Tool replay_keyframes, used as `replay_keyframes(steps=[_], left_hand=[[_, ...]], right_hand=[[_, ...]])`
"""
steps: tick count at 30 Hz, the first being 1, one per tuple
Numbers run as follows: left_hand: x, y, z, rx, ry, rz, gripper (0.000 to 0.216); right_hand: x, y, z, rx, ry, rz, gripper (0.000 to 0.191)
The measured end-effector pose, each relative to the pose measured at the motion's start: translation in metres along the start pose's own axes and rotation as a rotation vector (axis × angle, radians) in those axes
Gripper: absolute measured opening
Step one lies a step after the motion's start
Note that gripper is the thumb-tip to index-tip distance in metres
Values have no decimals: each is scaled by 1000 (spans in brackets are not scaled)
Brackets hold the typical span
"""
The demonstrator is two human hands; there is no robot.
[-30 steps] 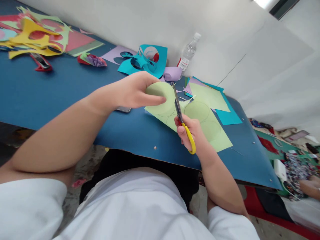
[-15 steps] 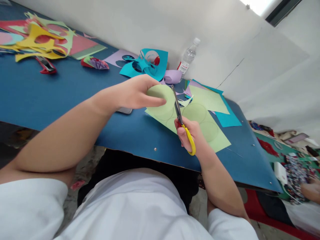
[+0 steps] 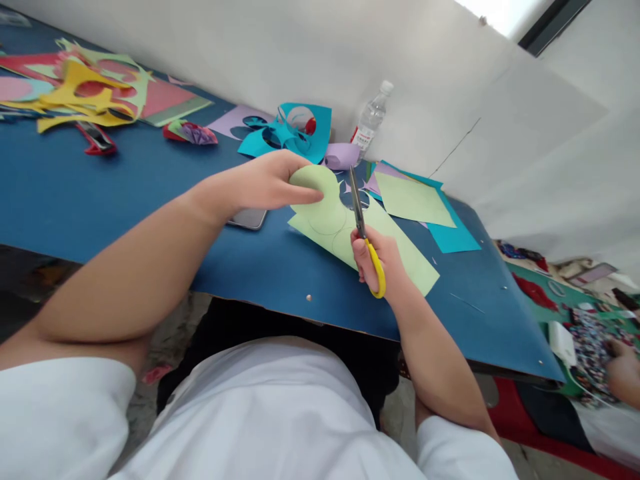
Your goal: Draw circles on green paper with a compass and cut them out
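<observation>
My left hand (image 3: 270,181) pinches the upper rounded part of a light green paper sheet (image 3: 345,230) that has circles drawn on it. My right hand (image 3: 373,263) grips yellow-handled scissors (image 3: 364,233), with the blades pointing away from me along the sheet's right side. The sheet lies partly on the blue table (image 3: 100,193) and is lifted at the end my left hand holds.
A phone (image 3: 247,217) lies under my left wrist. Beyond are a teal cut-out paper (image 3: 295,130), a lilac roll (image 3: 341,156), a water bottle (image 3: 371,120), green and teal sheets (image 3: 425,207) and a heap of coloured scraps (image 3: 85,90). Another person's hand (image 3: 623,370) shows at the far right.
The scissors moved further along the green sheet. The sheet has shifted and turned: the circles drawn right of the blades no longer show. My left hand keeps its hold.
</observation>
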State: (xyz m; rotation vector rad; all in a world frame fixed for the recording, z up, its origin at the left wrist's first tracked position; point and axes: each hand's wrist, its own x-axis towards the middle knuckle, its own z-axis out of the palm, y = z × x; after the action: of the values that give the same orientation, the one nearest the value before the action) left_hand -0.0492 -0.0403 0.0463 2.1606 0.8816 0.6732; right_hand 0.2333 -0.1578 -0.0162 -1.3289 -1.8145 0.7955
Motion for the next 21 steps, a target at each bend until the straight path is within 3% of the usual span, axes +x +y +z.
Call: replay_keyframes(steps=[7, 12, 16, 21], left_hand=[[21, -31, 10, 176, 155, -213, 11], [35, -60, 19, 323, 267, -293, 43], [41, -77, 21, 356, 249, -367, 77], [44, -91, 18, 380, 269, -409, 81]], right_hand=[[16, 22, 2, -30, 107, 50, 97], [19, 33, 0, -18, 125, 67, 94], [19, 33, -1, -4, 135, 62, 92], [20, 26, -2, -25, 139, 70, 95]])
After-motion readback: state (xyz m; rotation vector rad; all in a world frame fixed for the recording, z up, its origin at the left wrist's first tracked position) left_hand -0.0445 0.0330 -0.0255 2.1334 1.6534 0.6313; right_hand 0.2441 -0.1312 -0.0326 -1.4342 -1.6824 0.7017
